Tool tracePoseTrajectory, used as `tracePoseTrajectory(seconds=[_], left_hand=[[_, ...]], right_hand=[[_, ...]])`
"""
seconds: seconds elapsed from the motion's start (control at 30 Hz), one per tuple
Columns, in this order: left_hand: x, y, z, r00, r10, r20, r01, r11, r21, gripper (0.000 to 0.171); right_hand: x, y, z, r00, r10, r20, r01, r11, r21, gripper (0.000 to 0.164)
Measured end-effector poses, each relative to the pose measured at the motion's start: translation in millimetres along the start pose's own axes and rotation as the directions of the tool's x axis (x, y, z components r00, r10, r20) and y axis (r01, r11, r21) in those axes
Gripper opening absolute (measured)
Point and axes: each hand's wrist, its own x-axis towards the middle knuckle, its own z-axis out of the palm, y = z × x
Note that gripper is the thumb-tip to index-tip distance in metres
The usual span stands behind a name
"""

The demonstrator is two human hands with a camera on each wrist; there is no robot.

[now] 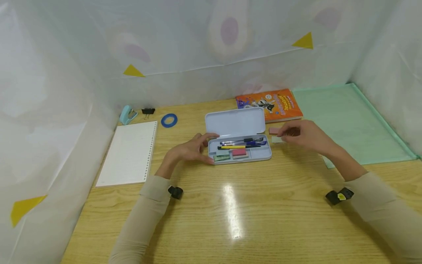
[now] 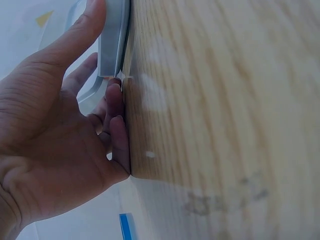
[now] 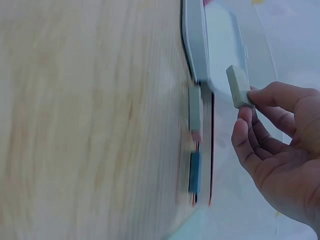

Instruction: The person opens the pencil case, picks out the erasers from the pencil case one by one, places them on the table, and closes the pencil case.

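A pale blue pencil case (image 1: 234,123) lies with its lid raised at the middle of the table. My left hand (image 1: 189,148) holds its left end, thumb at the front corner and fingertips by the hinge side. Inside lie several pens (image 1: 244,142), one yellow and black (image 1: 230,147), a green eraser (image 1: 221,157) and a red-topped eraser (image 1: 239,152). Just beyond the right end, my right hand (image 1: 306,137) pinches a small pale eraser (image 3: 239,86) between thumb and fingers, raised above the tabletop. Under it in the right wrist view are a pale block (image 3: 194,107) and a blue block (image 3: 195,172).
An orange book (image 1: 280,104) lies behind the case, with a pinkish block (image 1: 273,131) in front of it. A green translucent folder (image 1: 349,124) covers the right. To the left are a notepad (image 1: 128,154), stapler (image 1: 126,115), binder clip (image 1: 148,111) and blue tape roll (image 1: 164,124).
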Motion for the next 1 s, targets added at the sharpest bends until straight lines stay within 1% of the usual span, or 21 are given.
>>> tracePoseTrajectory(seconds=[0.07, 0.2, 0.33, 0.47, 0.77, 0.83, 0.9, 1.0], left_hand=[[0.4, 0.1, 0.1, 1.000, 0.000, 0.001, 0.000, 1.000, -0.003, 0.091], [0.5, 0.9, 0.2, 1.000, 0.000, 0.002, 0.000, 1.000, -0.006, 0.091], [0.7, 1.2, 0.0, 1.000, 0.004, 0.003, -0.004, 1.000, -0.004, 0.091], [0.6, 1.2, -0.5, 1.000, 0.003, 0.005, -0.003, 1.000, -0.007, 0.091], [-0.5, 1.2, -0.9, 1.000, 0.000, 0.002, 0.000, 1.000, 0.005, 0.091], [-0.3, 1.1, -0.7, 1.000, 0.001, 0.003, -0.001, 1.000, 0.008, 0.091], [-0.3, 1.4, -0.6, 1.000, 0.000, 0.003, 0.000, 1.000, 0.011, 0.091], [-0.3, 1.5, -0.8, 1.000, -0.004, 0.000, 0.004, 1.000, 0.010, 0.091]], right_hand=[[-3, 8, -8, 0.999, 0.046, -0.006, -0.046, 0.999, 0.011, 0.012], [-9, 25, -19, 0.996, 0.088, 0.007, -0.088, 0.996, -0.014, 0.014], [-14, 37, -25, 0.993, 0.114, 0.029, -0.113, 0.993, -0.042, 0.015], [-17, 44, -29, 0.992, 0.117, 0.039, -0.115, 0.992, -0.054, 0.015], [-9, 49, -29, 0.996, 0.084, 0.022, -0.081, 0.993, -0.084, 0.015], [-9, 49, -28, 0.996, 0.094, 0.008, -0.093, 0.992, -0.089, 0.015], [-9, 48, -29, 0.993, 0.117, -0.006, -0.117, 0.990, -0.073, 0.016], [-9, 44, -29, 0.991, 0.128, -0.026, -0.129, 0.991, -0.045, 0.017]])
